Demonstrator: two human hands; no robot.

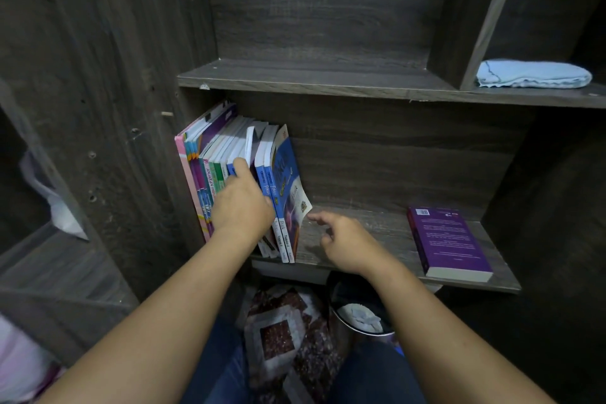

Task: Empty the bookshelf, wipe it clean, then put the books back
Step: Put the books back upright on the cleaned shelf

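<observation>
A row of several upright books leans against the left wall of the dark wooden bookshelf. My left hand lies over their spines, fingers reaching in among the middle books; I cannot tell whether it grips one. The outermost blue book tilts to the right. My right hand hovers over the shelf board just right of that blue book, fingers loosely spread and holding nothing. A purple book lies flat at the shelf's right end. A folded light-blue cloth rests on the upper shelf at the right.
The upper middle compartment holds nothing. Below the shelf, patterned floor tiles show between my knees, with a dark bin holding crumpled white paper. A clear plastic bag hangs at the left.
</observation>
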